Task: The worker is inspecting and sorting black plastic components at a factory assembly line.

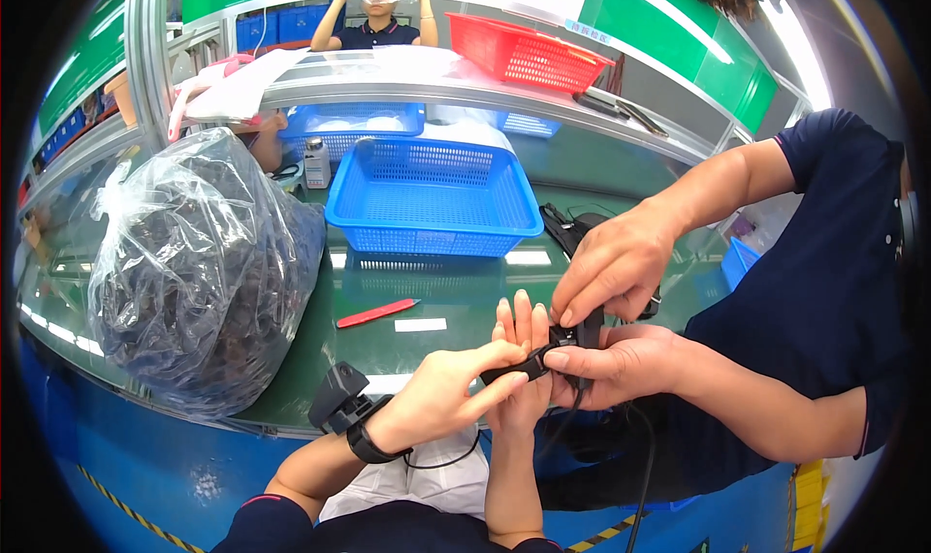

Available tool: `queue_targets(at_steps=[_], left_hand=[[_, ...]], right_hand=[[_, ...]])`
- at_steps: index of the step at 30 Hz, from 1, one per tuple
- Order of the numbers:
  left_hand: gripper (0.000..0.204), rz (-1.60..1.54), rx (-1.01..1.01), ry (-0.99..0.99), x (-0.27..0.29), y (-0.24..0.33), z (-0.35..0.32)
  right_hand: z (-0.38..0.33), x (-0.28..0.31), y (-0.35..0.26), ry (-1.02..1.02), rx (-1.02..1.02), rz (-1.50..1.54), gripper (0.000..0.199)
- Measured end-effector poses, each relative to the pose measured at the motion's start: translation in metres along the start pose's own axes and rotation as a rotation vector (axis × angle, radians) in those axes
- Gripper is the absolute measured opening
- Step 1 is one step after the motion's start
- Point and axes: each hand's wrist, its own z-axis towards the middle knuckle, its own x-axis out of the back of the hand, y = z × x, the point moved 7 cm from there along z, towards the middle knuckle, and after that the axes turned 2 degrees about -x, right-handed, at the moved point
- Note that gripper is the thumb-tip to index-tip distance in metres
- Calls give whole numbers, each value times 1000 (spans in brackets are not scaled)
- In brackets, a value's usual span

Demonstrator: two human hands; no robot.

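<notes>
My left hand (433, 390) pinches a black strap (516, 365) between thumb and index finger. A black strapped device (335, 398) is worn on my left wrist. Directly beneath the strap is my right hand (520, 410), palm up, fingers stretched out and apart. At its right side, a co-worker's two hands (621, 262) hold a small black device (574, 338) attached to the strap, with a cable (648, 456) hanging down. Part of my right palm is hidden behind the strap and my left hand.
A large clear bag of dark items (204, 282) stands at the left. A blue basket (432, 238) sits ahead, with a red pen-like tool (378, 313) and a white label (420, 325) nearer. Above, a shelf bears a red basket (524, 54). The co-worker (805, 291) stands close on the right.
</notes>
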Motion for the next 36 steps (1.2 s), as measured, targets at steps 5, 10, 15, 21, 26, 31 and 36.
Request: queue_targets(at_steps=[5,10,15,21,26,31,36], left_hand=[[26,261,-263,106,-4,17,-10],[25,232,-255,141,-7,15,-13],[23,200,-195,154,5,17,-13],[23,341,-301,227,19,36,-29],[22,560,-230,381,29,35,-42],[30,398,-285,411,39,32,-53],[31,456,-353,527,53,32,-65]], right_hand=[[19,5,-3,-37,-220,-110,53],[23,-6,-11,-146,-188,-217,56],[30,-23,-8,-302,-249,-356,59],[36,-66,-1,-520,-288,120,59],[47,-86,16,-474,-380,425,71],[49,-97,17,-533,-309,254,73],[46,-92,4,-429,-181,-128,92]])
